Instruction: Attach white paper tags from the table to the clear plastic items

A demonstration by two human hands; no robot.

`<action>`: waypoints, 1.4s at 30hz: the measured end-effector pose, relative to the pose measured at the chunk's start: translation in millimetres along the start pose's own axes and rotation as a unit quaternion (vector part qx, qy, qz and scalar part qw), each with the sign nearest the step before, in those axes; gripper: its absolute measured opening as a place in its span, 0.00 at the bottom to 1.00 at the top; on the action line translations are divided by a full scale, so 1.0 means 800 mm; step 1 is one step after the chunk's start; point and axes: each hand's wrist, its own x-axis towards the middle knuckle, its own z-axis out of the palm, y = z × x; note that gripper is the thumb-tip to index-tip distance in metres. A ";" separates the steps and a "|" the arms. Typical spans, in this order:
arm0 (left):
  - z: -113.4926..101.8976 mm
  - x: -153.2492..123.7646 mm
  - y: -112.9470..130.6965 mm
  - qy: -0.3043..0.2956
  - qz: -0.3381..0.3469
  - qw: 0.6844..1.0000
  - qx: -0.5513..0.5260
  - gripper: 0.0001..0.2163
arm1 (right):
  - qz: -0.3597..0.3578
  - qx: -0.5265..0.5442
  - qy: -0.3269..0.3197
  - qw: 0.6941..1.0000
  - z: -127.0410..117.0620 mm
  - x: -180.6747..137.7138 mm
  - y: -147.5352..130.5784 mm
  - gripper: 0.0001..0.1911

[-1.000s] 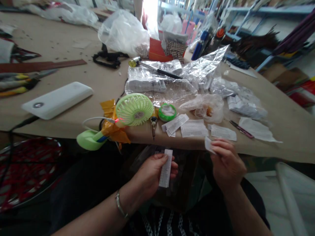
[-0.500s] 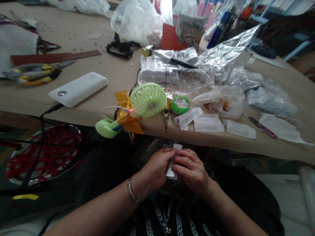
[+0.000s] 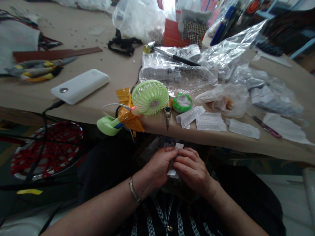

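Left hand [image 3: 158,165] and right hand [image 3: 193,170] meet over the lap, below the table [image 3: 246,144] edge. Fingers of both closed on one white paper label strip [image 3: 177,146], pinched between them; its top end shows above the knuckles. Metal bracelet [image 3: 133,190] on left wrist. On table, just beyond: green mini fan [image 3: 150,97], green tape roll [image 3: 182,102], printed slips [image 3: 211,122] lying flat. Left of fan: white power bank [image 3: 80,86]. Farther back: clear bags of labels [image 3: 169,70], hammer [image 3: 169,54] resting on them.
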 end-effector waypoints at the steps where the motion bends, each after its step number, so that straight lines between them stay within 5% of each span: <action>1: 0.000 0.000 0.000 -0.002 0.000 1.000 0.000 0.05 | 0.001 0.001 0.001 1.000 0.000 -0.001 0.000 0.09; 6: 0.002 -0.002 0.000 -0.026 -0.002 1.000 -0.002 0.05 | 0.001 -0.001 -0.002 1.000 0.000 0.001 0.001 0.07; 13: -0.001 -0.002 0.000 0.029 0.001 1.000 -0.013 0.02 | 0.028 0.084 0.049 0.995 -0.009 0.007 -0.008 0.09; 18: 0.001 -0.006 0.003 0.016 -0.018 0.998 0.062 0.06 | 0.218 0.160 0.137 0.953 -0.016 0.007 -0.006 0.09; 21: 0.004 -0.009 0.002 0.012 -0.021 0.994 0.105 0.08 | 0.348 0.213 0.111 0.906 -0.011 0.014 -0.004 0.09; 25: 0.005 -0.013 -0.001 0.000 -0.019 0.990 0.140 0.09 | 0.429 0.296 0.095 0.848 -0.006 0.027 -0.006 0.08; 32: -0.004 -0.010 0.002 -0.078 -0.064 0.986 0.135 0.07 | 0.468 0.398 0.065 0.787 -0.007 0.035 -0.006 0.09; 42: -0.013 -0.006 0.003 -0.079 -0.053 0.990 0.103 0.08 | 0.454 0.391 0.073 0.798 -0.007 0.041 -0.010 0.10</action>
